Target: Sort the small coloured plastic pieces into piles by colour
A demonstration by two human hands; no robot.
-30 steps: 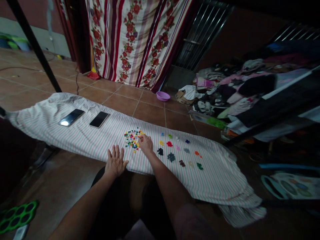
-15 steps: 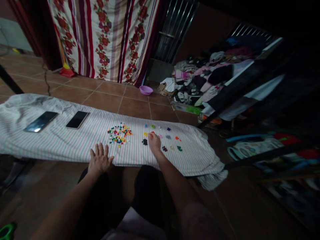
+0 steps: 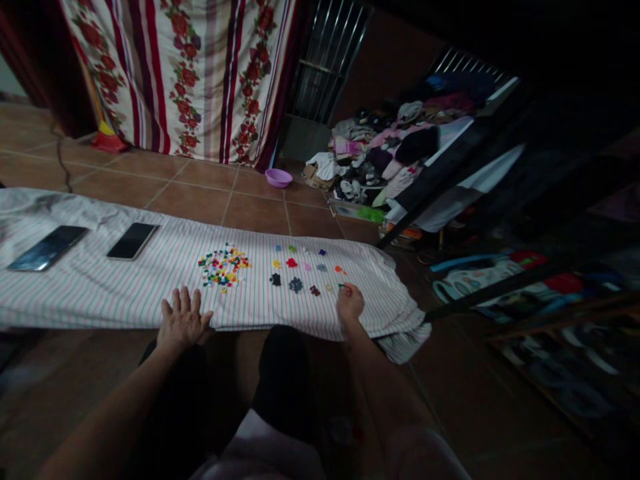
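My left hand (image 3: 184,320) lies flat with its fingers spread on the near edge of the striped cloth (image 3: 125,293). Close beyond it is a loose heap of tiny mixed-colour pieces (image 3: 225,267). My right hand (image 3: 351,303) is at the right end of several small groups sorted by colour, its fingertips pinched together over the green pieces (image 3: 341,286). What the pinch holds, if anything, is hidden. Around it lie orange pieces (image 3: 340,270), brown pieces (image 3: 315,291), dark grey pieces (image 3: 295,285), black pieces (image 3: 275,280) and red pieces (image 3: 291,263).
A phone (image 3: 133,241) and a larger dark-screened device (image 3: 49,249) rest on the cloth at left. Beyond, on the tiled floor, are a purple basin (image 3: 279,178) and a pile of clothes (image 3: 385,147). A dark bar (image 3: 480,303) runs past the cloth's right end.
My right hand has moved right, from the red and yellow groups to the green one, uncovering the red and dark grey pieces. My left hand stays flat. The view has shifted right.
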